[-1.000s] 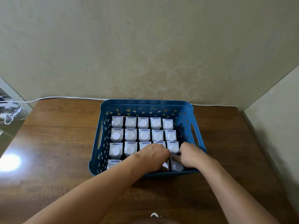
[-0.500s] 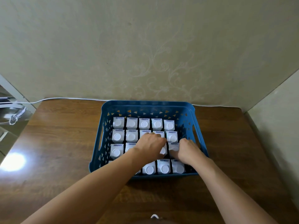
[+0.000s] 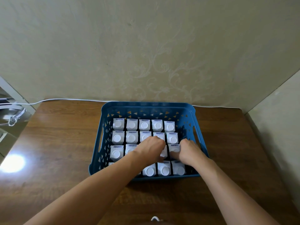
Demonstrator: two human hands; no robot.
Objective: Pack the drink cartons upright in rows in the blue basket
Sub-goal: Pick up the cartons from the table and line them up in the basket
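A blue basket [image 3: 148, 106] sits on a brown wooden table [image 3: 56, 143], pushed up near the back edge by a cream wall w/ a faint swirl pattern. Inside it the white drink cartons [image 3: 144, 125] stand upright, round caps facing up, in four rows running left to right. The back row shows five cartons side by side, touching or nearly so. The 2nd row also has five, though the fourth one is partly under a hand. The 3rd row is mostly covered by both hands; only the two left cartons and part of the right-hand ones show. The front row shows three caps clearly on the right, plus a sliver of another carton at the far left (the forearm hides the rest).

Both hands are down in the basket over the 3rd row. The left hand [image 3: 150, 149] is curled, knuckles up, fingers bent down around the carton [image 3: 163, 152] in the middle-right of that row; whether it truly grips it or just presses on it, can't tell. The right hand [image 3: 188, 151] is likewise curled, fingers tucked down beside the carton at the right end [image 3: 174, 147], touching it. The two hands are close, w/ one carton's width between them.

A white cable [image 3: 48, 100] runs along the table's back edge.
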